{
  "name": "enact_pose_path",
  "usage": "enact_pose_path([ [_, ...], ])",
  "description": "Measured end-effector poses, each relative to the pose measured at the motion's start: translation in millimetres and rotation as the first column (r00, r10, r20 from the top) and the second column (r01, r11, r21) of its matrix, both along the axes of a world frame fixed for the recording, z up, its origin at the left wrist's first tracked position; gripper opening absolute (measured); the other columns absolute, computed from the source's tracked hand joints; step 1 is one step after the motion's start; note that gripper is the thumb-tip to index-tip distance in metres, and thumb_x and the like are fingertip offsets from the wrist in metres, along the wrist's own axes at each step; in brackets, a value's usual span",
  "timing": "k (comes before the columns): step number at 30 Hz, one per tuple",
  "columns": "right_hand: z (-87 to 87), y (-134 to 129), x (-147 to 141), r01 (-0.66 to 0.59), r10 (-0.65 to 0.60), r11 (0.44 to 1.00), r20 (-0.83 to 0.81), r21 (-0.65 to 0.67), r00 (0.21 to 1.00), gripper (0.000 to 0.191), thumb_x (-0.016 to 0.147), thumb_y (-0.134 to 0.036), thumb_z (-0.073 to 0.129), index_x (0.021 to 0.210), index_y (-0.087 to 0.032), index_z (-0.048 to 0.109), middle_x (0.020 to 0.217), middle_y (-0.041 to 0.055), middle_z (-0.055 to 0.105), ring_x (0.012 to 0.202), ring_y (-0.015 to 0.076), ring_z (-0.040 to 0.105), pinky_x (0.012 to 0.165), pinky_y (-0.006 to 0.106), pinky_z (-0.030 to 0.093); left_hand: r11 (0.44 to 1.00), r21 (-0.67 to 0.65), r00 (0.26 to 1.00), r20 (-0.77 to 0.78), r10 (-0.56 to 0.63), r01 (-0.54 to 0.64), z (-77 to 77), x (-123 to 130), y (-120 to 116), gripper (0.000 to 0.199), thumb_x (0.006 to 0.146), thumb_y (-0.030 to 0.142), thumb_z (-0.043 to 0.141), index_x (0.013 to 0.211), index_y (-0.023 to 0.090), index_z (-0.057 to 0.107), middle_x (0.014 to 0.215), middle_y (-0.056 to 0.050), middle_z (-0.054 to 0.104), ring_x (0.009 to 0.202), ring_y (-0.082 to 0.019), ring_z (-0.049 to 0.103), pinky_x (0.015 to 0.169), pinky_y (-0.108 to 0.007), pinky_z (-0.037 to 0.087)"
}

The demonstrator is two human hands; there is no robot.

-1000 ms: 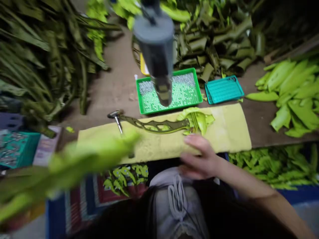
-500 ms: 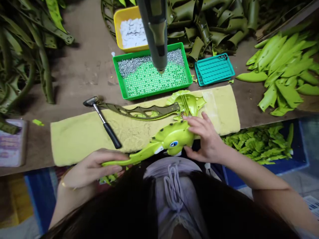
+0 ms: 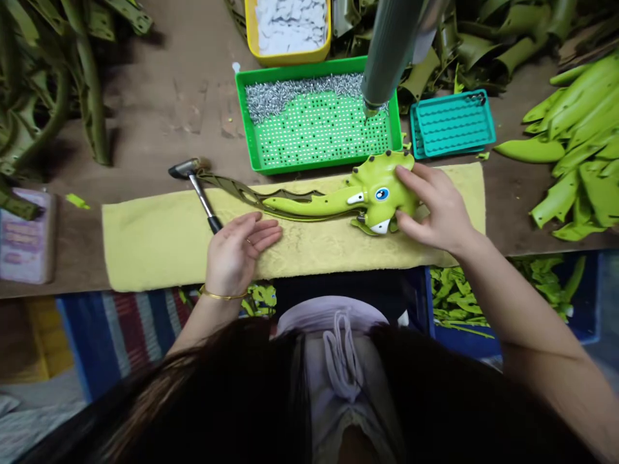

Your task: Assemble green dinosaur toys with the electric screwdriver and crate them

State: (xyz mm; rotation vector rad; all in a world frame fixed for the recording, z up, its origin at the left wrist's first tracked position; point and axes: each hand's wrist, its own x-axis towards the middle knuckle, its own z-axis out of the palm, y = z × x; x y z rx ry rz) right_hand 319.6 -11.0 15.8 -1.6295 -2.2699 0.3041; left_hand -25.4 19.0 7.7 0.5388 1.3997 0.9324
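My right hand (image 3: 430,206) grips the head end of a green dinosaur-like shell (image 3: 314,205) with a blue eye. The shell lies over a dark olive curved part (image 3: 232,188) on the yellow towel (image 3: 159,238). My left hand (image 3: 244,248) is open, palm turned up, just below the shell's thin end, holding nothing. A hammer (image 3: 203,196) rests on the towel's left part, its handle end hidden behind my left hand.
Beyond the towel stand a green basket (image 3: 251,145) of screws, a yellow bin (image 3: 290,59) of white pieces and teal trays (image 3: 454,122). An electric screwdriver (image 3: 387,64) hangs over the basket. Green parts (image 3: 580,129) lie right, olive parts (image 3: 62,96) left.
The green shell has moved up and right from the near edge onto the olive part. My left hand has let go of its thin end. The view has shifted slightly.
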Motion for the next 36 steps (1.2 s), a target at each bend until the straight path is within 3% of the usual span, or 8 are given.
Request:
enact_pose_path([
  [5, -5.4, 0, -5, -0.04, 0.04, 0.999, -0.015, 0.006, 0.999, 0.065, 0.083, -0.036, 0.055, 0.143, -0.018, 0.041, 0.136, 0.0154, 0.051, 0.126, 0.0302, 0.051, 0.106, 0.05, 0.044, 1.0, -0.014, 1.0, 0.017, 0.005, -0.005, -0.1, 0, 1, 0.016, 0.071, 0.02, 0.065, 0.085, 0.013, 0.067, 0.075, -0.008, 0.074, 0.076, -0.019, 0.073, 0.078, -0.032, 0.062],
  [13, -14.6, 2, -6, -0.044, 0.042, 0.998, -0.045, -0.037, 0.998, 0.066, 0.085, -0.043, 0.051, 0.146, -0.025, 0.036, 0.141, 0.011, 0.047, 0.13, 0.0341, 0.048, 0.107, 0.058, 0.041, 1.0, -0.006, 1.0, 0.001, -0.01, 0.011, -3.2, -3, 1, 0.017, 0.076, 0.023, 0.064, 0.088, 0.012, 0.067, 0.079, -0.01, 0.074, 0.078, -0.02, 0.073, 0.08, -0.035, 0.062],
  [21, -13.3, -1, -8, -0.064, 0.064, 0.998, 0.009, 0.017, 0.998, 0.064, 0.085, -0.038, 0.055, 0.144, -0.021, 0.04, 0.136, 0.0157, 0.051, 0.127, 0.0309, 0.05, 0.107, 0.051, 0.043, 1.0, -0.01, 1.0, 0.01, -0.029, 0.029, 0.0, -4, 2, 0.02, 0.075, 0.023, 0.065, 0.091, 0.012, 0.065, 0.08, -0.01, 0.074, 0.079, -0.02, 0.073, 0.081, -0.036, 0.061],
  [26, -22.9, -3, -7, -0.012, 0.011, 1.0, -0.074, -0.021, 0.997, 0.063, 0.086, -0.04, 0.051, 0.146, -0.024, 0.037, 0.14, 0.012, 0.047, 0.13, 0.0314, 0.048, 0.107, 0.056, 0.041, 0.997, 0.008, 0.99, 0.114, -0.078, 0.078, -1.7, 21, 5, 0.02, 0.078, 0.027, 0.071, 0.092, 0.015, 0.063, 0.088, -0.009, 0.074, 0.084, -0.021, 0.073, 0.088, -0.039, 0.06],
  [29, -17.9, -3, -4, -0.003, -0.003, 0.999, -0.119, -0.047, 0.993, 0.064, 0.085, -0.047, 0.052, 0.143, -0.022, 0.041, 0.139, 0.0131, 0.048, 0.131, 0.0314, 0.047, 0.108, 0.055, 0.041, 0.995, 0.014, 0.978, 0.183, -0.1, 0.099, -4.7, 44, 9, 0.021, 0.081, 0.034, 0.07, 0.09, 0.016, 0.064, 0.098, -0.009, 0.073, 0.09, -0.021, 0.072, 0.087, -0.039, 0.06],
  [31, -11.1, -3, -5, 0.087, -0.109, 0.99, -0.201, -0.113, 0.974, 0.065, 0.084, -0.057, 0.053, 0.136, -0.019, 0.047, 0.129, 0.014, 0.056, 0.122, 0.0297, 0.053, 0.101, 0.052, 0.047, 0.996, 0.059, 0.982, 0.171, -0.076, 0.066, -5.6, 52, 13, 0.022, 0.079, 0.035, 0.073, 0.086, 0.016, 0.064, 0.094, -0.007, 0.073, 0.086, -0.02, 0.072, 0.08, -0.035, 0.062],
  [33, -6.0, -3, -10, 0.274, -0.348, 0.929, -0.341, -0.248, 0.873, 0.057, 0.085, -0.065, 0.048, 0.115, -0.018, 0.058, 0.099, 0.01, 0.066, 0.093, 0.0228, 0.064, 0.08, 0.042, 0.055, 0.991, 0.127, 0.989, 0.136, -0.059, 0.042, -4.9, 51, 15, 0.024, 0.076, 0.036, 0.076, 0.084, 0.017, 0.065, 0.088, -0.004, 0.073, 0.08, -0.017, 0.071, 0.075, -0.03, 0.062],
  [36, -4.1, 1, -26, 0.392, -0.628, 0.778, -0.6, -0.49, 0.496, 0.05, 0.086, -0.069, 0.041, 0.073, -0.022, 0.052, 0.055, -0.0029, 0.047, 0.046, 0.0101, 0.045, 0.044, 0.026, 0.039, 0.974, 0.214, 0.996, 0.039, -0.085, 0.075, -1.3, 40, 15, 0.031, 0.076, 0.045, 0.075, 0.088, 0.019, 0.064, 0.09, -0.004, 0.072, 0.081, -0.016, 0.07, 0.072, -0.028, 0.062],
])
